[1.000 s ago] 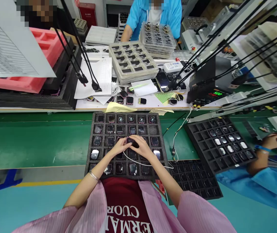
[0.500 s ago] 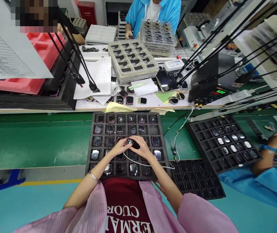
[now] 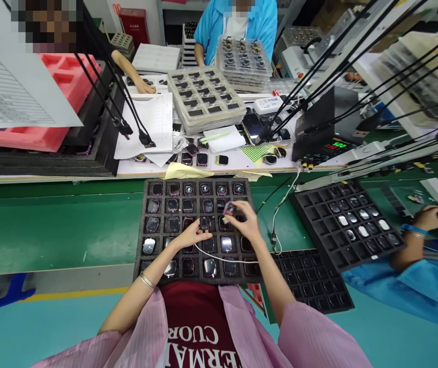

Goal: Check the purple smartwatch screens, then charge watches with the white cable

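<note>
My left hand grips a small black block above the middle of the foam tray; a white cable seems to lead from it. In my right hand, a watch body with a purplish frame is pinched between thumb and fingers, tilted and held apart from the block. Below both hands lies the dark foam tray, its compartments holding several watch bodies, some with lit faces in the far row. One compartment in the second row at the right has no watch in it.
Ahead, a bench holds a clear plastic tray, papers, loose watches and a black power supply. Black cables hang across the upper right. More black trays lie at right, beside a co-worker's hands. Two people sit across the bench.
My hands have come apart. My right hand has moved right and up with the watch body, while the black block stays in my left. Across the bench, a person's arm now reaches onto the papers.
</note>
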Motion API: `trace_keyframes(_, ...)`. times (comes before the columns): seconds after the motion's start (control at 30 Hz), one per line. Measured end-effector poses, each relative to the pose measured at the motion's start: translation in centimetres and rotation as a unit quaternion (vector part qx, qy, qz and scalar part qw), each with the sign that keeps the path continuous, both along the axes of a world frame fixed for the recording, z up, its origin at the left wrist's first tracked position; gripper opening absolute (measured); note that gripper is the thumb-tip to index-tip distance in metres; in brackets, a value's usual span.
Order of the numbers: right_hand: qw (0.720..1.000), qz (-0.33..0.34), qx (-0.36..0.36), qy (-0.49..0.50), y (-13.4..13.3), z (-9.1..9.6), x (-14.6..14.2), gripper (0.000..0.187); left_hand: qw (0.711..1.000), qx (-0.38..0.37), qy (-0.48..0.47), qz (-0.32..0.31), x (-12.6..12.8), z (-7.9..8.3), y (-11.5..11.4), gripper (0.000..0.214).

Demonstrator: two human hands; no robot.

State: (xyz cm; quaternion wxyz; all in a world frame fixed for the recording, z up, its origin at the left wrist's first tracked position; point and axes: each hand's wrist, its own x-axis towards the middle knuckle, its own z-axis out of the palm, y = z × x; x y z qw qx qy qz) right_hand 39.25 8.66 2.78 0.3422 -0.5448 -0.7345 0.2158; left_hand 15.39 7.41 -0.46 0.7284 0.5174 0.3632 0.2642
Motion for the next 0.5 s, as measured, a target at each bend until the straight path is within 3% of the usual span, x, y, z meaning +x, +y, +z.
trace_keyframes(0.07,0.999,-0.033,0.003,-0.024,1.1,0.0,2.9,0.040,1.000,-0.008,0.000,0.002,0.0,0.1,0.0,0.049)
trace_keyframes(0.17,0.998,-0.015,-0.013,-0.067,2.2,-0.3,5.5,0.038,1.000,-0.015,0.000,0.007,0.1,0.4,0.1,0.051)
trace_keyframes(0.37,0.991,0.004,-0.023,-0.129,3.5,-0.8,5.8,0.043,1.000,-0.017,-0.006,0.018,0.2,0.8,0.0,0.053)
trace_keyframes(0.5,0.984,0.031,-0.032,-0.175,3.7,0.5,5.9,0.041,1.000,-0.014,-0.015,0.023,0.1,0.8,0.0,0.053)
